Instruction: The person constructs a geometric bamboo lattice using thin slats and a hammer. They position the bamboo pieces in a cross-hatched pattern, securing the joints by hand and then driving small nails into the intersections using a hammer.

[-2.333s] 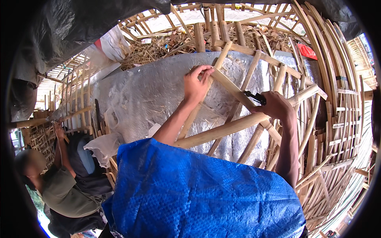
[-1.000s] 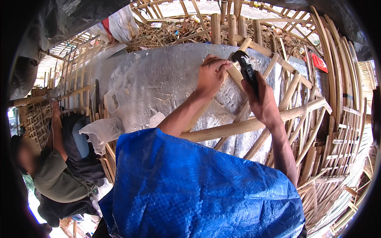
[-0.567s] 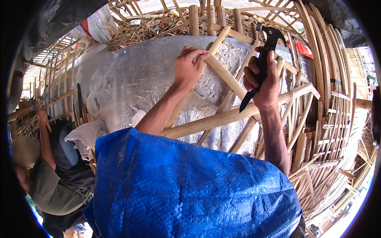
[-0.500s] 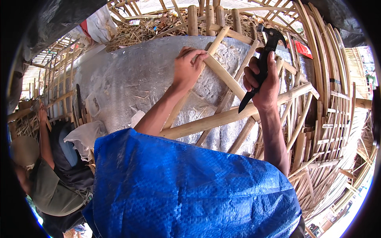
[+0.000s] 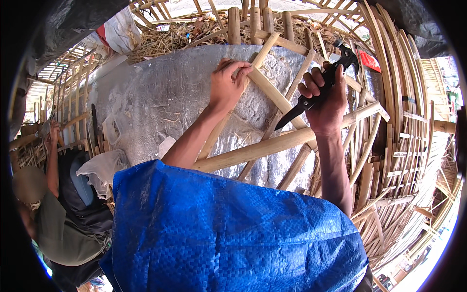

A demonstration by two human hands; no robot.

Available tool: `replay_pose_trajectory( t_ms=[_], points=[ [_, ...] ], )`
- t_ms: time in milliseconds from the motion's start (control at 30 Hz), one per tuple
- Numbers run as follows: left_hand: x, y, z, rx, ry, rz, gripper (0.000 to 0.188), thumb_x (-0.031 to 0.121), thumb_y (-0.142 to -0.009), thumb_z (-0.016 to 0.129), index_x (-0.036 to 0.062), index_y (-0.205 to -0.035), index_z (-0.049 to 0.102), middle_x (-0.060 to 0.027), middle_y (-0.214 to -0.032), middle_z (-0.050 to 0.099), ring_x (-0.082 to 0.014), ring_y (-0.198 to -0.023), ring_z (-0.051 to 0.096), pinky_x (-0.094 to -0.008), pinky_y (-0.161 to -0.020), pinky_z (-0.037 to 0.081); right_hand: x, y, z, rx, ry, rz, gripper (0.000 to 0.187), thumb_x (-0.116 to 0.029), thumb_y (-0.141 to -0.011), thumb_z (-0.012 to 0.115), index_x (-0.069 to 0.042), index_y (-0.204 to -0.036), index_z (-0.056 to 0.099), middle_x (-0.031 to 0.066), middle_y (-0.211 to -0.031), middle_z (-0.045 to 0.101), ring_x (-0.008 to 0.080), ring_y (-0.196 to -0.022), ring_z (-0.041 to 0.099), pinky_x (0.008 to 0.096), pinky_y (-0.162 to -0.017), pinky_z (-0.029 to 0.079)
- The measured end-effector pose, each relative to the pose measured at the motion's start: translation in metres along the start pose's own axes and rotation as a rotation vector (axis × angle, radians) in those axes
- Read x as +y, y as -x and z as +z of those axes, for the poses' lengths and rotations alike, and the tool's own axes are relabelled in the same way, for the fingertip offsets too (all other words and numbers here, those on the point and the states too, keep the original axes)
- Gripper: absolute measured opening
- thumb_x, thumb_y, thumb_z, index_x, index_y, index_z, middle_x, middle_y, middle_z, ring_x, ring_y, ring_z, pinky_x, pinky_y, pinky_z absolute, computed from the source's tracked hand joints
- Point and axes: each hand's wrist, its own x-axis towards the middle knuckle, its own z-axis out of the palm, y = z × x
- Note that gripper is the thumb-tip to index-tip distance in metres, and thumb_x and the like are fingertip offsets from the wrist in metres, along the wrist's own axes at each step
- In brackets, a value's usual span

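My left hand [image 5: 227,85] has its fingers bent around the upper end of a flat bamboo slat [image 5: 275,92], where it meets another slat of a crisscross bamboo frame. A thicker bamboo pole [image 5: 258,152] runs across this frame, below both hands. My right hand [image 5: 326,109] is wrapped around a black multi-tool [image 5: 345,58] with a hammer-like head at its upper end. The tool's pointed dark blade [image 5: 291,117] sticks out lower left, above the frame and apart from my left hand. Blue woven plastic sheeting [image 5: 233,233] covers my lap.
Silvery foil sheeting [image 5: 155,97] lies beneath the frame. Bamboo shavings [image 5: 194,31] and short upright bamboo posts [image 5: 234,27] are beyond it. Bundled bamboo strips [image 5: 396,87] stand at right. A co-worker [image 5: 65,228] sits at far left beside a clear plastic bag [image 5: 104,170].
My right hand has tilted the multi-tool, its head swinging right and its blade tip moving left and up. My left hand stays at the same slat end.
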Motion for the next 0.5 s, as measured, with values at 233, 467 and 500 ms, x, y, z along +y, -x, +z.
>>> replay_pose_trajectory(
  t_ms=[233,467,500],
  points=[
    [0.003,-0.003,0.002,0.026,-0.008,0.036,0.006,0.002,-0.087,0.068,0.0014,-0.092,0.072,-0.0088,-0.089,0.073,-0.0204,-0.086,0.066,-0.0312,-0.062,0.062,-0.010,0.001,-0.010,-0.050,-0.067,-0.016,0.034,-0.044,-0.103,0.048,-0.011,-0.099,0.053,-0.0004,-0.070,0.039,0.0109,-0.062,0.039,0.0264,-0.059,0.036],
    [-0.006,0.000,0.002,0.019,0.022,0.019,0.010,0.008,-0.089,0.071,0.0021,-0.097,0.073,-0.0082,-0.094,0.068,-0.0150,-0.079,0.067,-0.0270,-0.062,0.054,-0.002,-0.001,0.009,0.198,0.004,-0.142,0.038,-0.048,-0.100,0.052,-0.011,-0.093,0.050,0.0036,-0.073,0.048,0.0174,-0.069,0.047,0.0322,-0.069,0.042],
    [-0.007,0.000,0.003,0.019,0.016,0.028,0.010,0.008,-0.089,0.071,0.0022,-0.097,0.073,-0.0081,-0.093,0.068,-0.0150,-0.079,0.067,-0.0271,-0.062,0.054,-0.002,-0.001,0.012,0.271,0.013,-0.165,0.040,-0.049,-0.099,0.054,-0.011,-0.086,0.049,0.0044,-0.074,0.049,0.0186,-0.071,0.048,0.0330,-0.070,0.042]
  ],
)
